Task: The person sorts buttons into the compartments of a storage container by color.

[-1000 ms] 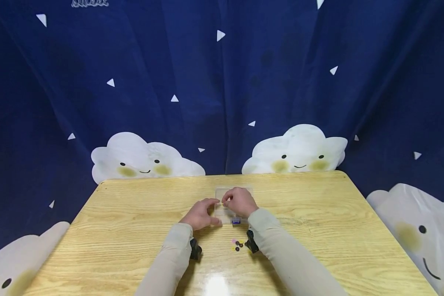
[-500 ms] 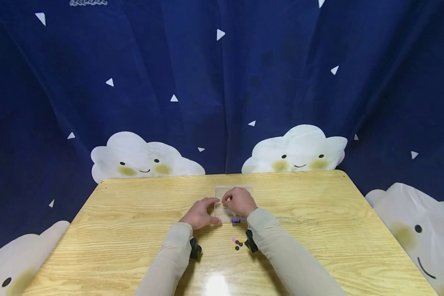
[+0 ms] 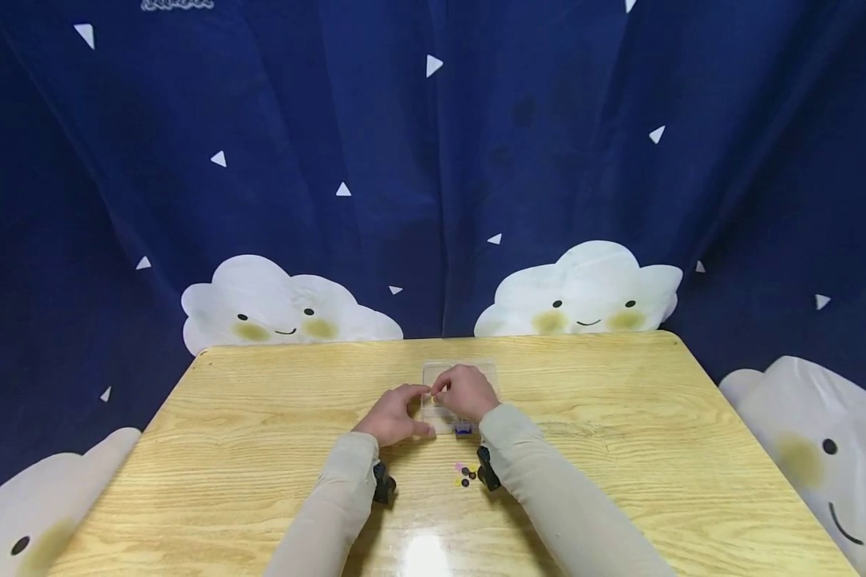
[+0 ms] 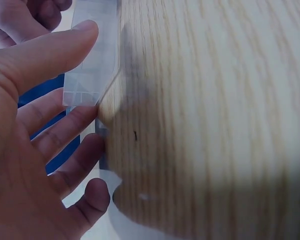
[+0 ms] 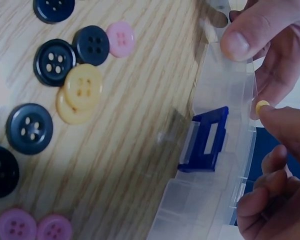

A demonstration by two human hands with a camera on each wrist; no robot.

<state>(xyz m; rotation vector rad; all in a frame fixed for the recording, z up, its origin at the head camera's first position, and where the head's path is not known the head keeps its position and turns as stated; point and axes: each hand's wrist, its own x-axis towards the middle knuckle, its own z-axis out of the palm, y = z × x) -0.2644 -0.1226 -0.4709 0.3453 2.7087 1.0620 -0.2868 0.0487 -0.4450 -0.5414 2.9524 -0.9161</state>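
A clear plastic compartment box (image 3: 440, 418) with a blue latch (image 5: 206, 142) lies near the table's far side, its lid raised at the back. My left hand (image 3: 392, 417) holds the box by its left side. Its thumb rests at the front corner, while the other fingers spread along the end wall in the left wrist view. Over the box, my right hand (image 3: 467, 391) pinches a small yellow button (image 5: 261, 107) between thumb and forefinger; its remaining fingers are curled in.
Loose buttons lie on the wooden table (image 3: 274, 449) in front of the box: several dark ones (image 5: 30, 128), pink ones (image 5: 121, 39) and overlapping yellow ones (image 5: 84, 87). Behind the table hangs a dark blue curtain (image 3: 375, 120) with cloud prints.
Both hands stay nearly in place at the box, the right one still pinching the yellow button. The head view shifts slightly.
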